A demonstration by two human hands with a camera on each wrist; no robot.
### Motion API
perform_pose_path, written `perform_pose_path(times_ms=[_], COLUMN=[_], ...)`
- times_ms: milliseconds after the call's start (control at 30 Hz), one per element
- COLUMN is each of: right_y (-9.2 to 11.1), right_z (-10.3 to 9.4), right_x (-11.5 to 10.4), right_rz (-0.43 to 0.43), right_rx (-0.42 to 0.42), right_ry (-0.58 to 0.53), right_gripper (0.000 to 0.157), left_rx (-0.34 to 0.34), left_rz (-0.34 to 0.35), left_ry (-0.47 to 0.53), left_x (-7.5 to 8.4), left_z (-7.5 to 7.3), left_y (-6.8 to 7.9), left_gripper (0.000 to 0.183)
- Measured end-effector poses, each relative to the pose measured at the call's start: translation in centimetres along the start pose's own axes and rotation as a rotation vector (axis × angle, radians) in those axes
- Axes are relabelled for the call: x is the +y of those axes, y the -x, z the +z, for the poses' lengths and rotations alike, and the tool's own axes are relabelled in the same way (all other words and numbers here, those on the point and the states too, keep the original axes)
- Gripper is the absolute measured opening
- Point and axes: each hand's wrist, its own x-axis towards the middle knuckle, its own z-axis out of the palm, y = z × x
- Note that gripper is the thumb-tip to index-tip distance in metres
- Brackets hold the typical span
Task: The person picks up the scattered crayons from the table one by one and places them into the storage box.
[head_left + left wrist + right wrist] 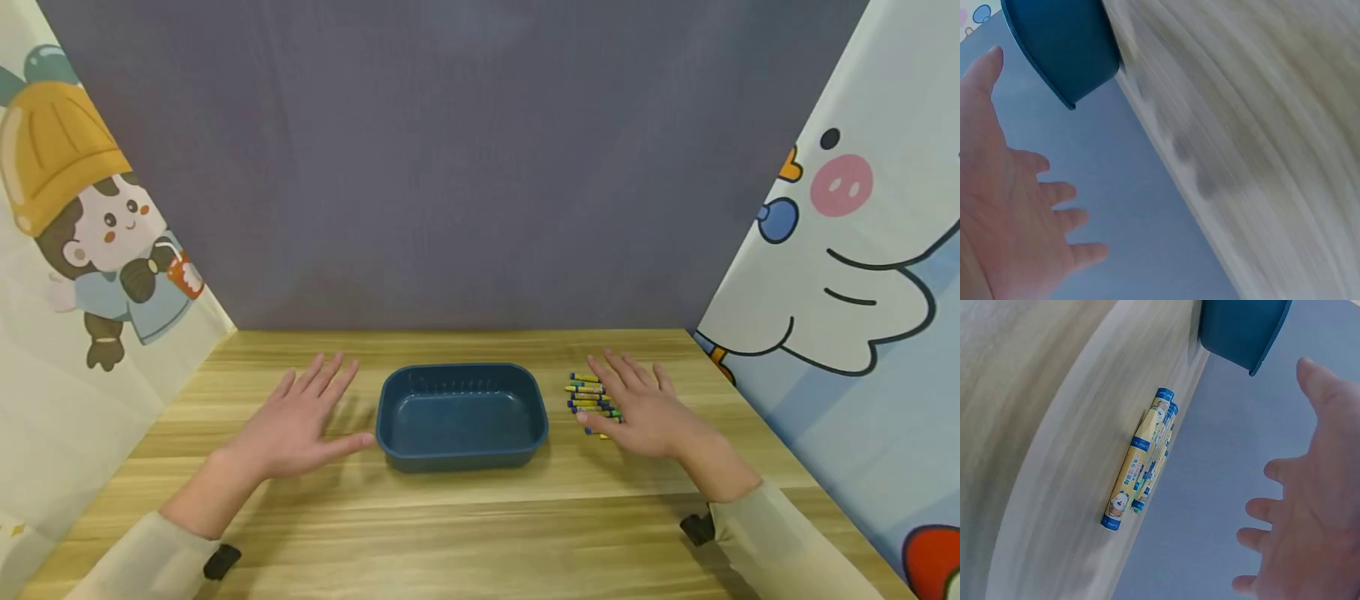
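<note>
A dark blue rectangular basin (461,454) stands in the middle of the wooden table. To its left my left hand (296,429) hovers palm down with fingers spread, the thumb tip close to the basin's side. My right hand (641,408) is held over a pile of oil pastels (587,397), fingers spread, hiding part of the pile. In the right wrist view the oil pastels (1127,478) have yellow wrappers with blue ends and lie on the tabletop, apart from the hand (1310,506). The left wrist view shows the left hand (1016,206) empty, near the basin (1066,56).
The wooden table (450,542) reaches back to a grey wall panel (465,167). Cartoon-printed cloths stand on both sides, with a capped figure (97,217) at left and a white bird (862,275) at right. Black bands (221,562) sit at the wrists.
</note>
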Motion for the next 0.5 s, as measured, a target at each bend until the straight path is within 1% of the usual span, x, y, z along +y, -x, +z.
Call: perform_pose_path(times_ms=[100,200,267,367,500], right_y=[0.0,0.0,0.0,-0.1,-0.3], right_z=[0.2,0.2,0.2,0.1,0.1], right_x=[0.2,0.4,0.5,0.8,1.2], right_rz=[-0.018,-0.034,-0.036,-0.023,-0.009], right_rx=[0.027,0.066,0.086,0.09,0.08], right_ry=[0.009,0.02,0.024,0.026,0.037], right_gripper=[0.089,0.084,0.083,0.083,0.084], left_rx=[-0.038,-0.11,-0.156,-0.2,-0.225], left_rz=[0.013,0.028,0.03,0.02,0.024], left_ry=[0.1,0.236,0.292,0.314,0.332], left_x=[0.0,0.2,0.3,0.6,1.0], left_z=[0.4,1.0,1.4,1.9,2.1], left_y=[-0.3,-0.9,-1.3,-2.0,-2.6], left_gripper=[0.111,0.111,0.111,0.112,0.112])
